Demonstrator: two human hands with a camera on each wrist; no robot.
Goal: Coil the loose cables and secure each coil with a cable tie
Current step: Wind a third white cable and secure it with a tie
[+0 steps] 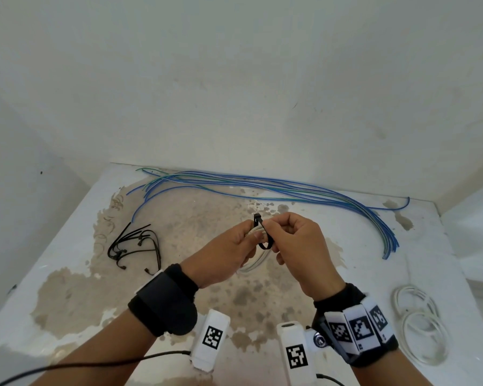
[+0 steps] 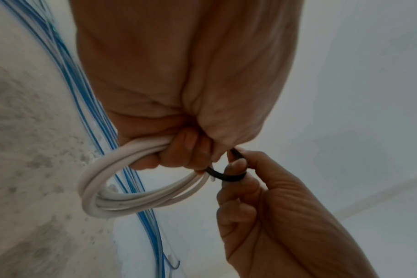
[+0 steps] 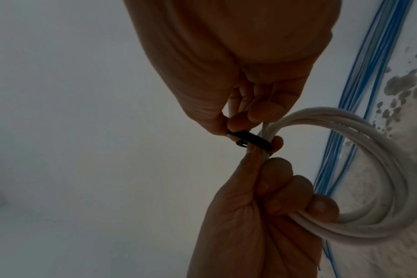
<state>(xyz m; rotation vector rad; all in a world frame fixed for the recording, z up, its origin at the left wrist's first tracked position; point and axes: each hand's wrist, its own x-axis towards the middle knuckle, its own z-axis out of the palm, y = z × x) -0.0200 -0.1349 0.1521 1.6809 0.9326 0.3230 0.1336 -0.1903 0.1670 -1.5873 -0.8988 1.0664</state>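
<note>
Head view, white coil [image 1: 253, 263]: hanging above mid-desk, between both hands.
Black cable tie [image 1: 263, 235]: looping loosely round the coil's strands.
Left hand [image 1: 229, 252]: grip curling round the coil.
Right hand [image 1: 296, 246]: grip pinching the tie.
Spare ties [image 1: 134, 246]: lying left on the desk [image 1: 67, 218].
Blue cables [image 1: 290, 188]: lying uncoiled along the far edge.
Two white coils [image 1: 418, 319]: lying right.
</note>
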